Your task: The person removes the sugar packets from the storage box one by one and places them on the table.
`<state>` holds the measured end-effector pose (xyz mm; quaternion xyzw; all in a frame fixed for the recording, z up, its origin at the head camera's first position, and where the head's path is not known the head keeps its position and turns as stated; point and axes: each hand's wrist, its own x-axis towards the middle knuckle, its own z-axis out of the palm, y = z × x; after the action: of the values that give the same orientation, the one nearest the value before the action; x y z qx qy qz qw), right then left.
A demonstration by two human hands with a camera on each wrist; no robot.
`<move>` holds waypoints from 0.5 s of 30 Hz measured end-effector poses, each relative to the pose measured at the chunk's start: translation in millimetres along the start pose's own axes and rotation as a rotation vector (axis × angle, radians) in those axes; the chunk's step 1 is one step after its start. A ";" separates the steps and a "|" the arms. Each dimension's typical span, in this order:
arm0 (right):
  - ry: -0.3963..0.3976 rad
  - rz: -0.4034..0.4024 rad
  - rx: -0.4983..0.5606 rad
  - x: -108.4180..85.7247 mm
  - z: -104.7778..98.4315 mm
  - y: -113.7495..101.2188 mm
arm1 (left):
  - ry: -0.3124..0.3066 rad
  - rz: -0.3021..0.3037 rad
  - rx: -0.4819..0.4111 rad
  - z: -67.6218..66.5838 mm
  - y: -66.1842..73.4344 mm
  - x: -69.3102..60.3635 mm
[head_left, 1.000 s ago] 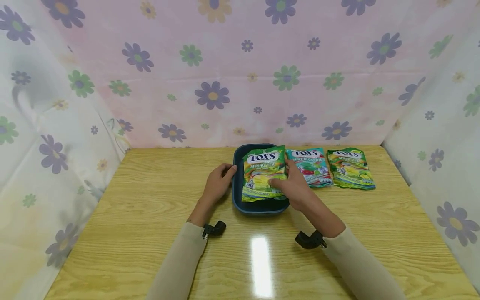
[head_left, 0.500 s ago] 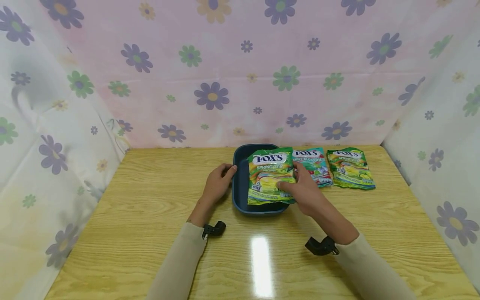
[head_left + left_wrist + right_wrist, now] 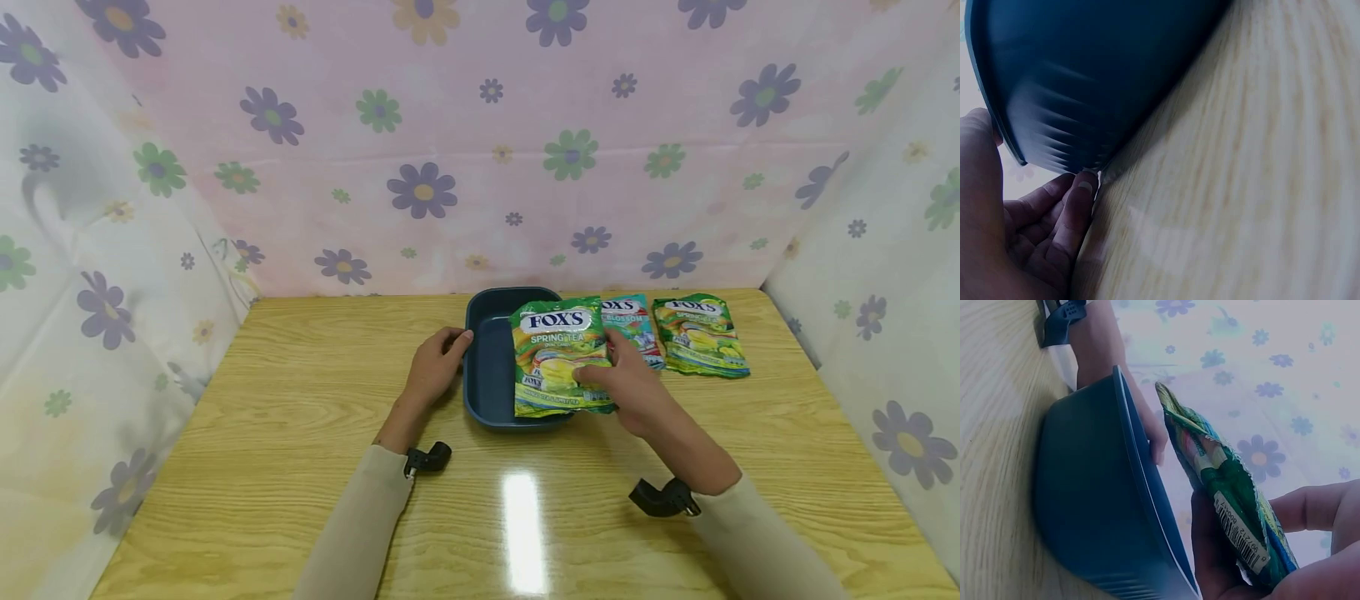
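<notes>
In the head view my right hand (image 3: 636, 390) pinches a green bag of candy (image 3: 555, 350), marked FOX'S Spring Tea, by its right side, thumb on the front. The bag hangs over the right part of a dark blue plastic tub (image 3: 491, 367). From the right wrist view, the candy bag (image 3: 1225, 494) is seen edge-on above the tub's rim (image 3: 1129, 431). My left hand (image 3: 437, 364) holds the tub's left side. In the left wrist view its thumb lies at the rim, with curled fingers (image 3: 1075, 209) against the lower outer wall.
A teal FOX'S candy bag (image 3: 636, 327), partly hidden by the held bag, lies right of the tub. Farther right lies another green Spring Tea bag (image 3: 701, 337). A flowered curtain (image 3: 480, 150) stands behind the wooden table (image 3: 322, 358).
My right hand has moved right and slightly toward me with the candy bag, uncovering the tub's left inside and covering more of the teal bag. My left hand has stayed in place.
</notes>
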<state>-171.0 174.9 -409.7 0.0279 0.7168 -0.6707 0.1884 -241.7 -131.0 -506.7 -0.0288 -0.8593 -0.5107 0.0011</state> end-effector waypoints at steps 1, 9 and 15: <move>-0.004 0.008 0.005 -0.6 -1.5 0.5 | 0.001 0.000 0.001 0.1 0.2 0.0; -0.047 0.031 0.059 -4.5 -10.3 4.1 | 0.002 -0.002 0.006 -0.2 1.0 0.4; -0.073 -0.008 0.100 -6.4 -14.7 4.3 | -0.003 -0.003 0.000 -0.2 1.3 0.2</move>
<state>-167.2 190.9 -411.4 0.0097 0.6752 -0.7070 0.2103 -241.8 -130.5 -505.4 -0.0280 -0.8594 -0.5105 -0.0010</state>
